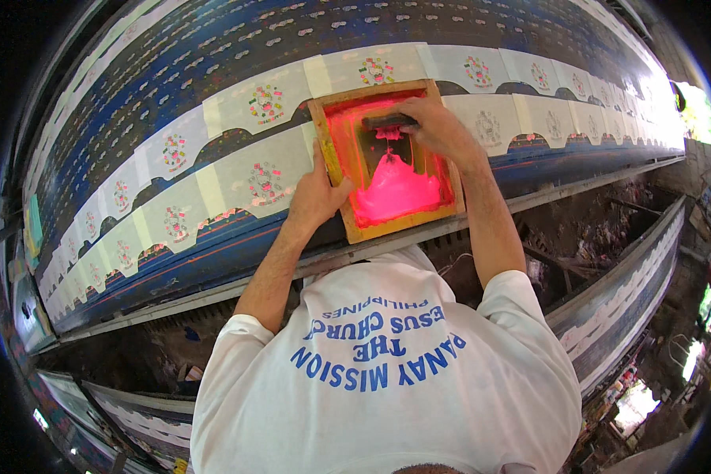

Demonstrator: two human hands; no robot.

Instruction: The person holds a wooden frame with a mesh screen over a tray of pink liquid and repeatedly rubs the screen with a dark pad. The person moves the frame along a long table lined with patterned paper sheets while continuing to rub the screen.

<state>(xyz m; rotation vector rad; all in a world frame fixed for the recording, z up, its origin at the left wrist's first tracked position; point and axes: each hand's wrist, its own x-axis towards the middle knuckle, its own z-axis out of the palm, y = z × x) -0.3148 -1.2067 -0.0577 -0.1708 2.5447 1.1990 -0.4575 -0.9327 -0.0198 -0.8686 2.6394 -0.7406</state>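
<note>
A wooden screen-printing frame (403,231) lies over the lower row of white cloth pieces, tilted a little. Bright pink ink (391,189) is pooled on the near half of its mesh, with more smeared along the inner edges. My left hand (317,196) grips the frame's left side, thumb on the near part and fingers along the outer edge. In my right hand (437,130) is a dark squeegee (389,121), held near the far end of the mesh; pink ink clings below its edge. The cloth directly under the frame is hidden.
Two curved rows of white cloth pieces, some bearing a colourful round print (266,104), run along a long dark blue table (237,38). Fainter prints (488,126) show to the right. A metal rail (577,175) edges the table nearest me. Behind me stands another long table (624,288) with cloth.
</note>
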